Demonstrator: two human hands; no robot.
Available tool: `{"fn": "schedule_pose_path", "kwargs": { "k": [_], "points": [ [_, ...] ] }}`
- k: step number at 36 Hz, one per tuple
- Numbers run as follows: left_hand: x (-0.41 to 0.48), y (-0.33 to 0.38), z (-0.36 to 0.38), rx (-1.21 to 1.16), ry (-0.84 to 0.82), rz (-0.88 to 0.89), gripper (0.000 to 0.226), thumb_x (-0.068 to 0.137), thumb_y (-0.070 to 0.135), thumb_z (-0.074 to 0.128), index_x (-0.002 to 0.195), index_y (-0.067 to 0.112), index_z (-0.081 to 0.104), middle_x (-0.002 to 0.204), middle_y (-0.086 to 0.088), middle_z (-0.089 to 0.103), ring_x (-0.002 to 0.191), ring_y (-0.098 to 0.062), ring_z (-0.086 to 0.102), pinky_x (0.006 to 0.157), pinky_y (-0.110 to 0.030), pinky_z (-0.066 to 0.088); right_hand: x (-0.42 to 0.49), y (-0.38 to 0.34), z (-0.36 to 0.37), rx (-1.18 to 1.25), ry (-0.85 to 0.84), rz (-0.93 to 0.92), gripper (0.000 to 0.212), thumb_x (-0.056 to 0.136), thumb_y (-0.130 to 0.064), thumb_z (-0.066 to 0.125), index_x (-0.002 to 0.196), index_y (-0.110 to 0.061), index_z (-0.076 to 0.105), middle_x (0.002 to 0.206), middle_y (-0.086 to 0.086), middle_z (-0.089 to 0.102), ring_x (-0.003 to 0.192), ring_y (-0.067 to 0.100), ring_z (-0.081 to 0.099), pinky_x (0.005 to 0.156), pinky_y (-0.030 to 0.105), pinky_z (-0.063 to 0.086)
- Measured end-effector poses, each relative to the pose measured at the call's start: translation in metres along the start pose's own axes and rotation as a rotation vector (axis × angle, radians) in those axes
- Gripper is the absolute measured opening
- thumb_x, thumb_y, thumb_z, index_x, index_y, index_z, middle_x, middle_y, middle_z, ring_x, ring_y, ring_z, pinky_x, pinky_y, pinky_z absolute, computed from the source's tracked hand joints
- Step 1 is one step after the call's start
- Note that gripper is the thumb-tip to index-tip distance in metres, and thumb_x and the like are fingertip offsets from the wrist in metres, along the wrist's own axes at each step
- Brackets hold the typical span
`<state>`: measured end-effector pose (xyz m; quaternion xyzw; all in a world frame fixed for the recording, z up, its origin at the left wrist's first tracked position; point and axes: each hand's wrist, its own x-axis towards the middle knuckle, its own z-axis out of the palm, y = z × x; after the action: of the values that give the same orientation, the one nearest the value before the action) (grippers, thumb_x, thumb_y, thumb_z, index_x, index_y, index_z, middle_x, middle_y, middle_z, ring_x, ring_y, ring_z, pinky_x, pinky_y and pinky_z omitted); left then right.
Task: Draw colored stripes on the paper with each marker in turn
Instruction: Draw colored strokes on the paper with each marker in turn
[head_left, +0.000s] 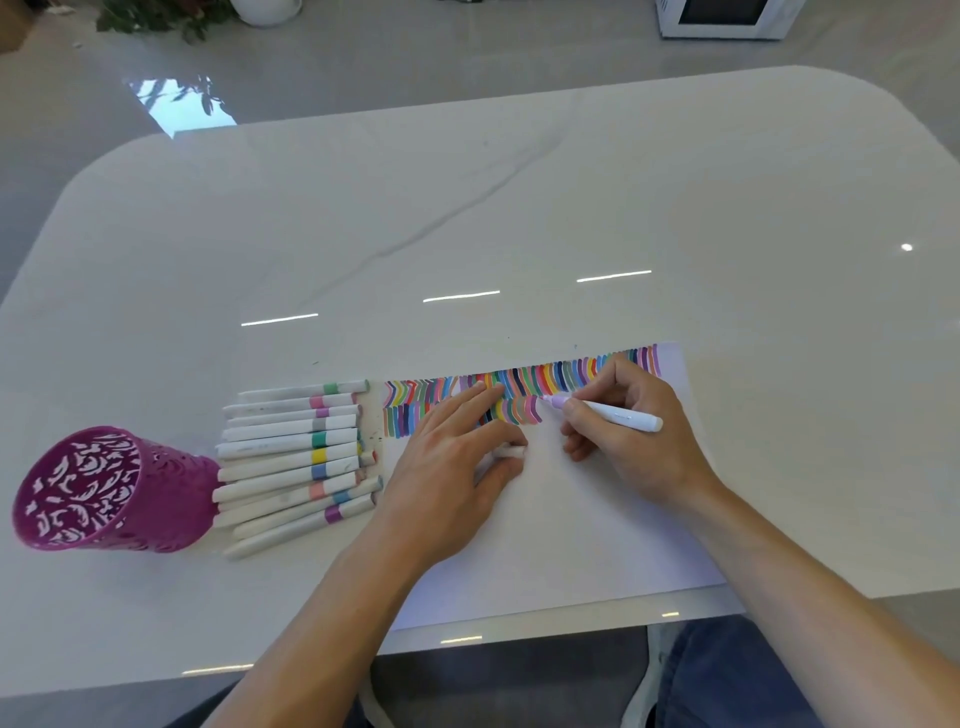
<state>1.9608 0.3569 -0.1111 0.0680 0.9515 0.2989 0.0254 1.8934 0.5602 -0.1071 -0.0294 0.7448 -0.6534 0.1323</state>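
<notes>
A white paper lies on the table in front of me, with two rows of colored stripes along its far edge. My right hand grips a pale lilac marker, its tip touching the paper at the right end of the lower stripe row. My left hand presses the paper with its fingers spread over the stripes, and its thumb and curled fingers hold a white marker cap. Several capped markers lie side by side to the left of the paper.
A magenta openwork pen cup lies on its side at the left, its mouth facing me, next to the markers. The white marble table stretches away behind the paper. A white appliance and a plant stand on the floor beyond.
</notes>
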Motion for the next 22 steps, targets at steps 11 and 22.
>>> {"fn": "schedule_pose_path", "kwargs": {
  "k": [11,22],
  "points": [
    [0.0006,-0.0015,0.0014,-0.005,0.003,0.015,0.017,0.097,0.036,0.061,0.113,0.036,0.066,0.154,0.01,0.042,0.149,-0.007,0.022,0.12,-0.027,0.021,0.0004,0.0037,0.0006,-0.054,-0.003,-0.024,0.025,0.091,-0.01,0.075,0.083,0.001,0.054,0.069,0.017,0.071,0.061,0.032,0.07,0.059,0.04,0.059],
    [0.0011,-0.0012,0.0011,-0.029,0.022,0.014,0.014,0.095,0.033,0.064,0.109,0.033,0.069,0.149,0.012,0.049,0.147,-0.002,0.024,0.115,-0.012,0.015,0.0016,0.0055,0.0003,-0.106,-0.02,-0.013,0.024,0.091,-0.008,0.073,0.083,0.001,0.052,0.065,0.013,0.069,0.054,0.024,0.067,0.055,0.035,0.055]
  ]
}}
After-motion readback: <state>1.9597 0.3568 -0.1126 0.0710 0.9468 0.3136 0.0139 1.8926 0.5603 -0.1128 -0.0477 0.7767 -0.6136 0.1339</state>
